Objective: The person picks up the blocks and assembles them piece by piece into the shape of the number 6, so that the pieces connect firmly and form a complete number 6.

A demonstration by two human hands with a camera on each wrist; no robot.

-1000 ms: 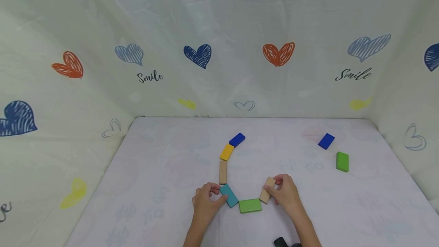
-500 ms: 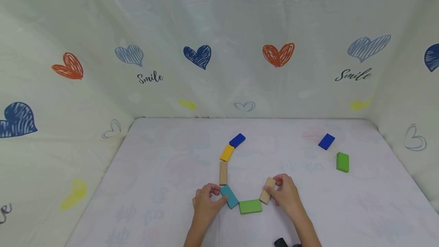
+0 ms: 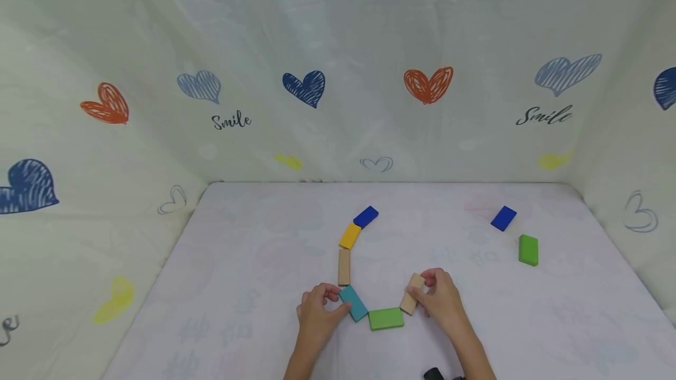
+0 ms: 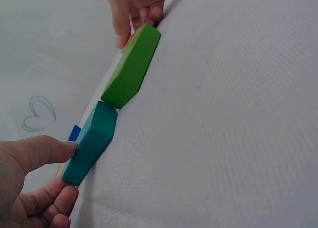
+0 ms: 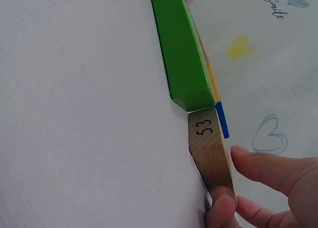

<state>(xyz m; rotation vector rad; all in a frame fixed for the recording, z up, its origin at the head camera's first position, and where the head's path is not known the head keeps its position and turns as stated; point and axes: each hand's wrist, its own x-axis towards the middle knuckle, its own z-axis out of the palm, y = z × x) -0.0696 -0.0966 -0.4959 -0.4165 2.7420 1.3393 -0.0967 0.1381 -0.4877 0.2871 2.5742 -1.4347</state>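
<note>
In the head view, my left hand (image 3: 318, 314) holds a teal block (image 3: 352, 302) between thumb and fingers at its ends. My right hand (image 3: 442, 298) pinches a plain wooden block (image 3: 407, 304), thumb lying over it. Between these two blocks lies a green block (image 3: 386, 319), its ends meeting theirs. A second plain wooden block (image 3: 344, 267), a yellow block (image 3: 350, 236) and a blue block (image 3: 366, 216) carry the curved row away from the teal one. The right wrist view shows "53" stamped on the end of the held wooden block (image 5: 204, 128).
Toward the right of the white-covered table (image 3: 237, 263) lie a loose blue block (image 3: 504, 218) and a loose green block (image 3: 529, 250). A black object (image 3: 433, 373) pokes in at the bottom edge. Behind stands a white sheet (image 3: 359, 28) printed with hearts.
</note>
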